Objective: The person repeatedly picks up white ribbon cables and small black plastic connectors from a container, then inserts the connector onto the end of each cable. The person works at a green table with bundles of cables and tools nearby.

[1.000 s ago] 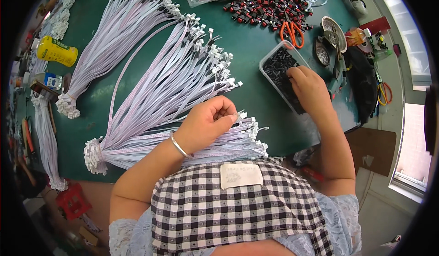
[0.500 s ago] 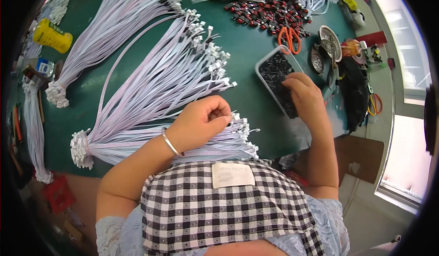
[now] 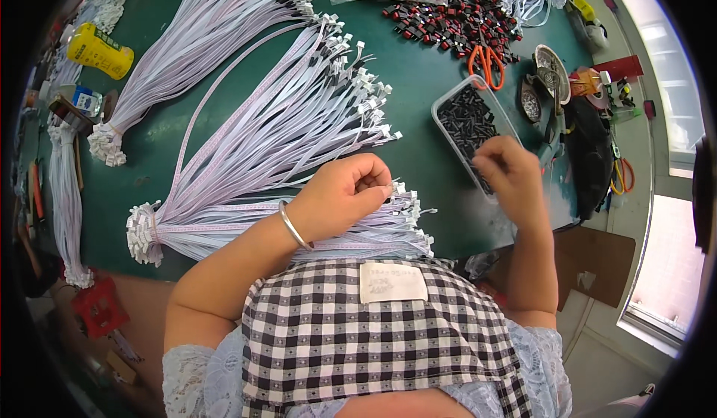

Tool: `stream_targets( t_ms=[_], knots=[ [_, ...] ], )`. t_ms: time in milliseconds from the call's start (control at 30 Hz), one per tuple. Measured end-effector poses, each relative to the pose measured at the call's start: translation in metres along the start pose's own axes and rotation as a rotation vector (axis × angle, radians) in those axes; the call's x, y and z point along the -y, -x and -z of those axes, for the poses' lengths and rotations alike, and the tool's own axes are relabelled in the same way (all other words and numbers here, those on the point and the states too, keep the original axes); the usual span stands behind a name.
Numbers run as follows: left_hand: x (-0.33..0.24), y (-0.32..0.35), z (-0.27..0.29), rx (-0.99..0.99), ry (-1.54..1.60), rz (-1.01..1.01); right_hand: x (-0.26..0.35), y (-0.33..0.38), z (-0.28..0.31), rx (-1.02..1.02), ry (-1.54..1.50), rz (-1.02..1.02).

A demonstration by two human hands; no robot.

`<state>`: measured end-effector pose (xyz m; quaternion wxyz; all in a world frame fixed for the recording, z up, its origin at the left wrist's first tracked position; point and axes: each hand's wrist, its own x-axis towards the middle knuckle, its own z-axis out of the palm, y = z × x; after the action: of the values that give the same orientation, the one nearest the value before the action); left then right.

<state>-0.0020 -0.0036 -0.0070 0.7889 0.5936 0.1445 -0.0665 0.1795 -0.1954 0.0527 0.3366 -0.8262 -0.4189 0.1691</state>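
My left hand [image 3: 343, 195], with a silver bangle at its wrist, is closed in a pinch above the near bundle of white flat cables [image 3: 216, 227]. What its fingertips hold is hidden. White connectors [image 3: 409, 205] on the cable ends lie just beside those fingers. Over the near right edge of a clear plastic box [image 3: 439, 123] is my right hand [image 3: 514, 179], its fingers curled together. Anything in them is too small to make out. Short black tubes [image 3: 467, 118] partly fill the box. A larger fan of cables [image 3: 276, 119] spreads out beyond my left hand.
Another cable bundle [image 3: 179, 59] lies at the far left, near a yellow bottle [image 3: 101, 50]. Orange-handled scissors [image 3: 486, 67] touch the area behind the box, beside a heap of red-and-black parts [image 3: 455, 22]. Metal dishes [image 3: 551, 74] stand at the right.
My right hand has drawn back from among the black tubes toward the box's near edge. My left hand keeps its pinch over the cables. The whole view has shifted slightly.
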Motion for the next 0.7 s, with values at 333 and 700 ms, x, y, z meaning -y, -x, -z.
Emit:
stream_targets(
  t_ms=[333, 700],
  knots=[
    [-0.005, 0.001, 0.001, 0.053, 0.005, 0.025, 0.019, 0.009, -0.049, 0.170, -0.531, -0.147],
    [0.002, -0.001, 0.001, 0.033, 0.011, -0.005, 0.019, 0.008, -0.056, 0.111, -0.665, -0.223]
  ],
)
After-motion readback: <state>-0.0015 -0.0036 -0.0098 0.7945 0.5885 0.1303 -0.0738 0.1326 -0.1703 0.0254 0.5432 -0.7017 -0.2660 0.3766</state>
